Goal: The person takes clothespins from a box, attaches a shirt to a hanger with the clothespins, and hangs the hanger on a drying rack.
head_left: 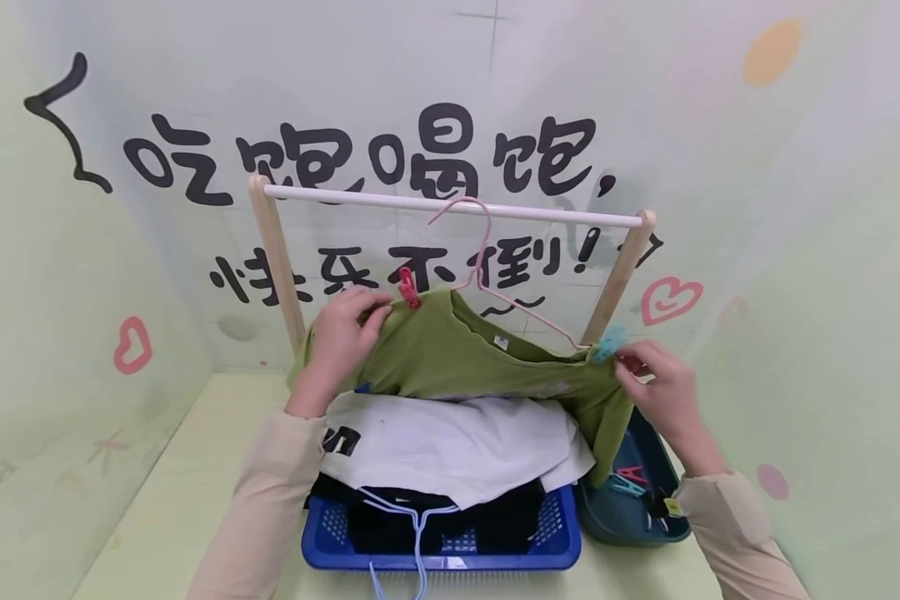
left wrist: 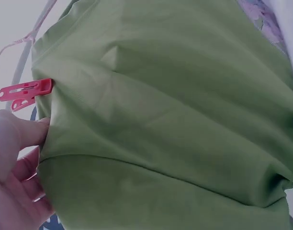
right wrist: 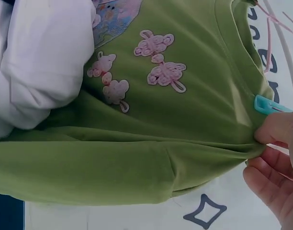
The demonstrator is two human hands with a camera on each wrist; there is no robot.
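Observation:
A green shirt (head_left: 435,362) hangs on a pink wire hanger (head_left: 487,237), whose hook crosses the white rod (head_left: 360,198). One shoulder bears a red clothespin (head_left: 409,288), the other a light blue clothespin (head_left: 610,342). My left hand (head_left: 345,333) pinches the shoulder cloth just outside the red clothespin; the left wrist view shows its thumb (left wrist: 34,132) on the fabric edge. At the opposite shoulder, my right hand (head_left: 660,387) pinches the cloth beside the blue clothespin. Pink appliqués (right wrist: 165,74) show on the shirt front in the right wrist view.
Wooden posts (head_left: 277,258) carry the rod. Below, a white garment (head_left: 457,442) and black clothing lie in a blue basket (head_left: 442,562), with a light blue hanger (head_left: 420,533) over its front. A dark teal tub (head_left: 630,533) at right holds loose clothespins (head_left: 628,483).

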